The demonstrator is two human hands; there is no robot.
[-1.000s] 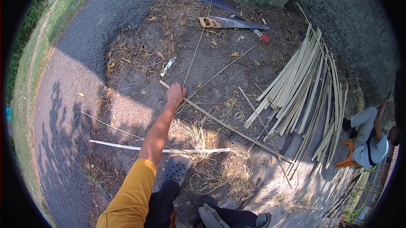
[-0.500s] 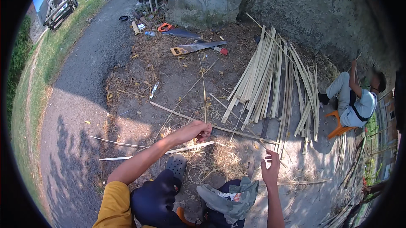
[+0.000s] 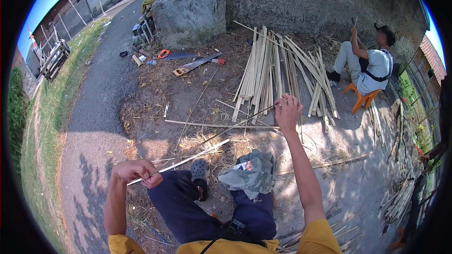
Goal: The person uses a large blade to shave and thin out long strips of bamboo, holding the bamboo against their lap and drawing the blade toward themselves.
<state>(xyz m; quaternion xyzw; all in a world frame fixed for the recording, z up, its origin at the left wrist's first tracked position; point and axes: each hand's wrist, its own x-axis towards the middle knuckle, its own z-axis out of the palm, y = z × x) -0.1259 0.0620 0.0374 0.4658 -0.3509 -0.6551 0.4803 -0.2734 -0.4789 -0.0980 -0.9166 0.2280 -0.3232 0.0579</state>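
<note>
**Thin bamboo strip held at both ends, seated worker**

We find the left hand (image 3: 136, 171) clenched around the near end of a thin bamboo strip (image 3: 214, 134). The right hand (image 3: 288, 112) is raised and extended forward, its fingers pinched on the far end of the same strip. The strip runs between the two hands as one long, slender, dark line, rising from the left hand toward the right hand and crossing above the person's knees. It looks very narrow along its whole length and close to straight; we cannot tell its surface finish.

Just below the strip, close to the left hand, a paler, flatter bamboo slat (image 3: 188, 160) lies on the ground, one end beside that hand. A second long slat (image 3: 212, 125) lies across the dirt beyond it, to the left of the right hand. Between the hands, on the person's lap, rests a crumpled grey-green cloth (image 3: 252, 174). A dark clog (image 3: 199, 170) shows on one foot, right of the left hand.

Beyond the right hand lies a pile of split bamboo slats (image 3: 273, 72), fanned against the ground near a wall. Further left of that pile we note a handsaw (image 3: 195, 64). To the right of the right hand, well apart, another person (image 3: 369, 63) sits on an orange stool (image 3: 360, 97).
</note>
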